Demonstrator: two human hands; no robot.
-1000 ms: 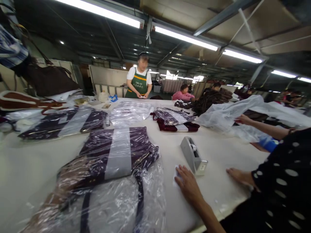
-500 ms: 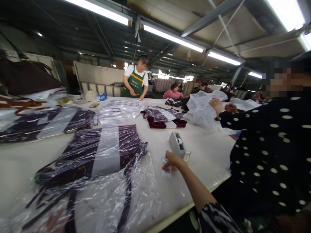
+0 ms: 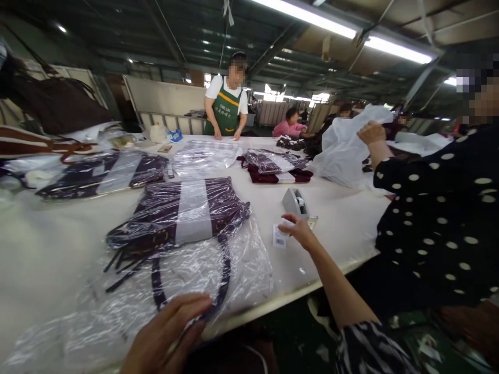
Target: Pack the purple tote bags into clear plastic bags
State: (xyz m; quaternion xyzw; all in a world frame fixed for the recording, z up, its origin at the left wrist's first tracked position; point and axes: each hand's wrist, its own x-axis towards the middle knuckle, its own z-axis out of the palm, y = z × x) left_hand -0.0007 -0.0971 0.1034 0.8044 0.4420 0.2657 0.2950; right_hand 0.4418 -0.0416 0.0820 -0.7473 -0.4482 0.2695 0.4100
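My right hand [image 3: 298, 231] pinches a small white label card [image 3: 279, 237] over the table, just in front of a grey tape dispenser [image 3: 295, 202]. At the bottom, my left hand [image 3: 169, 330] is raised with nothing in it, its fingers extended beside the table's front edge. Near it lies a dark purple bag [image 3: 159, 213] with a pale band round its middle, inside a clear plastic bag [image 3: 249, 265]. The dark handles show through the plastic, towards my left hand.
Another wrapped bag [image 3: 117, 169] lies at the left, and wrapped dark red items [image 3: 273, 169] sit farther back on the white table [image 3: 335, 218]. A person in polka dots holds white plastic [image 3: 339, 148] at the right. A person in a green apron stands across the table.
My left hand has come up from the blurred lower left and shows clearly at the bottom. The view has shifted, and the label card in my right hand is more visible.
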